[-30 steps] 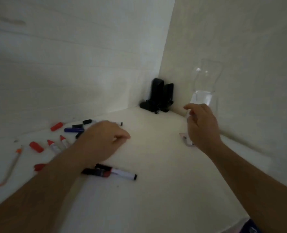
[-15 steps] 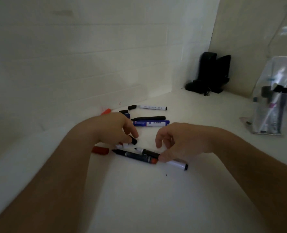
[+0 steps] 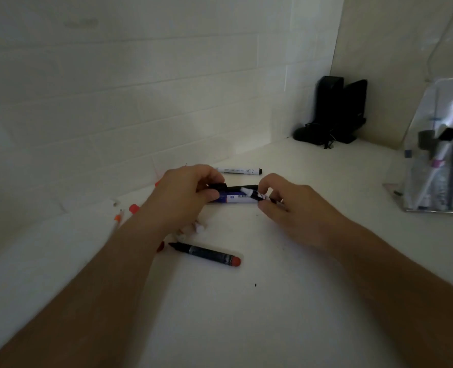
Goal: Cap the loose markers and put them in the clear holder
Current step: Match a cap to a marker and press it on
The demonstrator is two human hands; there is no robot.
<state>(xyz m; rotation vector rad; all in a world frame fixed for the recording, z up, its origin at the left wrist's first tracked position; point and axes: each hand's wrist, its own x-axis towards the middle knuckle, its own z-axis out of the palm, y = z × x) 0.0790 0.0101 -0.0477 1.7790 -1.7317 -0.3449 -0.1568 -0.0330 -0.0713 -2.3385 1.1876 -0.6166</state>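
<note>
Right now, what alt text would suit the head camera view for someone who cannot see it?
Two bare hands meet over a white counter: the left hand grips a small black cap, and the right hand pinches an uncapped white marker. A clear plastic holder with markers stands at right.

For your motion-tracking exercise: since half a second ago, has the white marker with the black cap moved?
Yes. The right hand has lifted the white marker off the table, away from the dark red-ended marker and toward the blue marker.
</note>
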